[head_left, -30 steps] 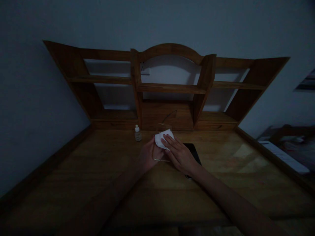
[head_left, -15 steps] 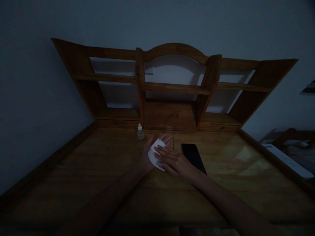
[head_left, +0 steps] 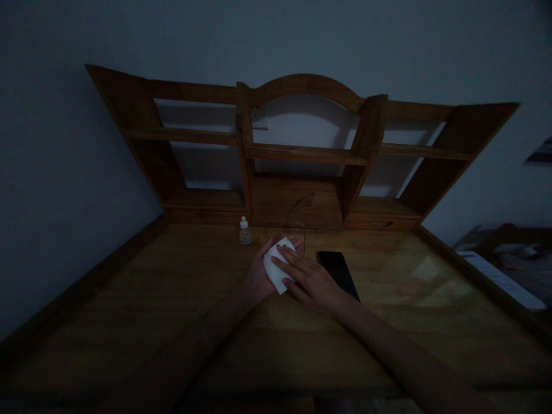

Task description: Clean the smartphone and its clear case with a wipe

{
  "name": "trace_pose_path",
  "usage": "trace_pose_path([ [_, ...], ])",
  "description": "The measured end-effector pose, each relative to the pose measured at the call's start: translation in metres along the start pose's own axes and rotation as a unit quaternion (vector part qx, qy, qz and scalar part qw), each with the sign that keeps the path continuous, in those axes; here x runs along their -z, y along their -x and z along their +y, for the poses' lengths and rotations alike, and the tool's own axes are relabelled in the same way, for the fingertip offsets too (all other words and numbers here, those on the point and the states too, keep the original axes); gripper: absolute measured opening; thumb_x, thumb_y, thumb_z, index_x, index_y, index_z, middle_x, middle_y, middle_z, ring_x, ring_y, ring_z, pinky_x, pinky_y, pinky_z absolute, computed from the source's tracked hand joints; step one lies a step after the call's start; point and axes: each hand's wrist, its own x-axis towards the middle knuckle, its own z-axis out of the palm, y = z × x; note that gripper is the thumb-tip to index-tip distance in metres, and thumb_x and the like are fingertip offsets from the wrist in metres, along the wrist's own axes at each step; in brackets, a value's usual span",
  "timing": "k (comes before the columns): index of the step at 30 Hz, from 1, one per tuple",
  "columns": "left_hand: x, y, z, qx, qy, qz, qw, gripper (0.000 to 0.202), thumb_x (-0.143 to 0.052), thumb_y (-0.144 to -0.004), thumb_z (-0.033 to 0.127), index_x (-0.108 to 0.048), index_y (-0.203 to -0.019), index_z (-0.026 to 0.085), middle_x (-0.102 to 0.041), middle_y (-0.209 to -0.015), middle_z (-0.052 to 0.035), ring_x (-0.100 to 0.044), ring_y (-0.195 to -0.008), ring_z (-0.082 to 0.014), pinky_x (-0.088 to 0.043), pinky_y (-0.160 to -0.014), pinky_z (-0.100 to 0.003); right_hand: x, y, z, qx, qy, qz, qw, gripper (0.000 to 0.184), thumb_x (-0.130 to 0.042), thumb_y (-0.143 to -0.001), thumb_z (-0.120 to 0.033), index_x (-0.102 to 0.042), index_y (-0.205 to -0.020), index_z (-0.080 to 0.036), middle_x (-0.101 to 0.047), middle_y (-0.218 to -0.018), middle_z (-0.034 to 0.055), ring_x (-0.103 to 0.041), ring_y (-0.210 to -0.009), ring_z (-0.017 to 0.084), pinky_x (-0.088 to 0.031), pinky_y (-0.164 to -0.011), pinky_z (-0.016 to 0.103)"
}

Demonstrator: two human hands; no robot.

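Now tissue (head_left: 279, 265) under right hand (head_left: 313, 280)

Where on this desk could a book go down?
Bare wooden desk lies left of the dropper bottle and left hand, and right of the black phone. The crowded spot is the middle: white tissue, right hand, clear piece.

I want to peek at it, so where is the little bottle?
In the head view, the small white-capped bottle stands on the wooden desk, just left of the person's left hand and close in front of the wooden hutch.
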Motion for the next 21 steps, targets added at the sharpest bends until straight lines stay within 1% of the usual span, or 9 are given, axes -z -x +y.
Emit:
trace_pose_path([
  [3,-0.005,0.0,-0.005,0.021,0.007,0.003,1.0,0.047,-0.038,-0.101,0.045,-0.063,-0.118,0.009,-0.067,-0.118,-0.016,-0.065,-0.109,-0.0241,-0.051,-0.088,-0.03,0.002,0.0,-0.001,-0.033,0.021,0.025,0.999,0.055,-0.044,-0.1,-0.023,-0.032,-0.154,-0.024,-0.024,-0.163,0.0063,-0.02,-0.15,0.022,-0.026,-0.122,0.049],
  [6,-0.007,0.0,-0.01,0.025,0.004,0.0,1.0,0.04,-0.042,-0.101,0.039,-0.063,-0.12,0.01,-0.07,-0.109,-0.0114,-0.069,-0.09,-0.0174,-0.052,-0.075,-0.024,0.003,-0.001,-0.001,-0.065,0.044,0.058,0.995,0.05,-0.042,-0.101,-0.022,-0.039,-0.151,-0.021,-0.029,-0.161,0.0081,-0.023,-0.15,0.023,-0.025,-0.121,0.051],
  [8,-0.007,0.0,-0.014,0.023,-0.017,0.004,1.0,0.036,-0.046,-0.1,0.036,-0.063,-0.121,0.012,-0.071,-0.103,-0.0089,-0.069,-0.081,-0.0155,-0.052,-0.071,-0.023,0.003,-0.001,0.0,-0.078,0.054,0.075,0.993,0.048,-0.042,-0.101,-0.024,-0.041,-0.149,-0.021,-0.031,-0.16,0.0088,-0.024,-0.149,0.025,-0.026,-0.121,0.052],
  [12,-0.002,-0.001,-0.017,0.002,-0.049,0.003,0.999,0.031,-0.053,-0.097,0.029,-0.064,-0.121,0.014,-0.072,-0.099,-0.0068,-0.069,-0.082,-0.0158,-0.054,-0.076,-0.024,0.001,-0.001,0.004,-0.095,0.062,0.087,0.99,0.049,-0.042,-0.101,-0.025,-0.04,-0.15,-0.021,-0.031,-0.16,0.0091,-0.024,-0.149,0.026,-0.028,-0.12,0.054],
  [14,0.001,-0.002,-0.017,-0.002,-0.055,0.002,0.998,0.031,-0.054,-0.097,0.029,-0.063,-0.122,0.014,-0.072,-0.098,-0.0063,-0.069,-0.081,-0.0154,-0.055,-0.074,-0.024,-0.001,-0.001,0.005,-0.093,0.057,0.083,0.991,0.049,-0.042,-0.102,-0.025,-0.04,-0.15,-0.02,-0.029,-0.161,0.0088,-0.024,-0.149,0.026,-0.03,-0.12,0.052],
  [17,0.004,-0.003,-0.015,0.003,-0.048,0.018,0.999,0.032,-0.053,-0.098,0.03,-0.062,-0.125,0.015,-0.072,-0.095,-0.0062,-0.069,-0.076,-0.0143,-0.054,-0.066,-0.022,-0.003,-0.001,0.005,-0.08,0.045,0.076,0.993,0.051,-0.041,-0.102,-0.024,-0.036,-0.153,-0.022,-0.028,-0.161,0.008,-0.023,-0.149,0.026,-0.033,-0.119,0.051],
  [21,0.007,-0.005,-0.014,0.001,-0.024,0.042,0.999,0.036,-0.049,-0.099,0.035,-0.06,-0.128,0.016,-0.072,-0.098,-0.0069,-0.07,-0.079,-0.0149,-0.055,-0.069,-0.022,-0.003,-0.002,0.003,-0.065,0.042,0.063,0.995,0.055,-0.04,-0.101,-0.021,-0.029,-0.155,-0.023,-0.028,-0.161,0.008,-0.022,-0.15,0.024,-0.031,-0.12,0.052],
])
